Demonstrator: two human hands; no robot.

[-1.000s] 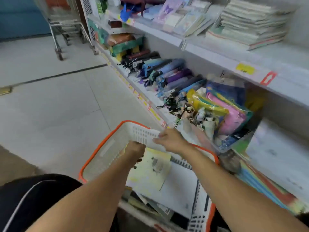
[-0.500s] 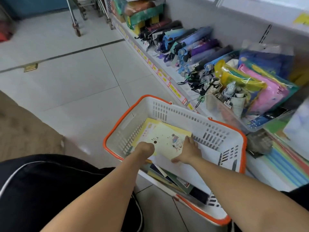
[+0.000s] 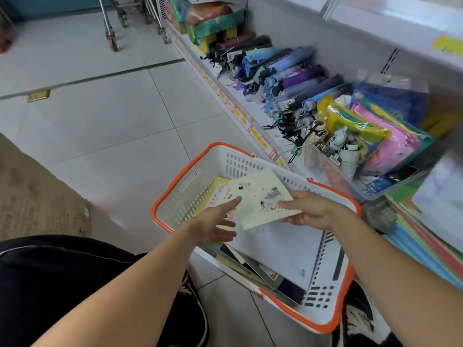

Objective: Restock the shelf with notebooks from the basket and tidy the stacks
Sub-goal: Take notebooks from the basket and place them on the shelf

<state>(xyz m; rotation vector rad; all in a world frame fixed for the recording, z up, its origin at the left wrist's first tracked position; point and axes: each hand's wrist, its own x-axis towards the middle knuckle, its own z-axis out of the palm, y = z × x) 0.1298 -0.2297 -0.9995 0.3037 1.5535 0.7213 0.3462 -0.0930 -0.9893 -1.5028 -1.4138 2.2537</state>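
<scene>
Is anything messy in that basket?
Yes. The books along the basket near wall lie slanted and overlapping, not stacked. The right hand holds a pale notebook tilted above them.

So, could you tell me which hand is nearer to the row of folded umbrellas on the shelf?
The right hand, holding a notebook on the shelf side of the basket; the left hand is further from the umbrellas.
</scene>
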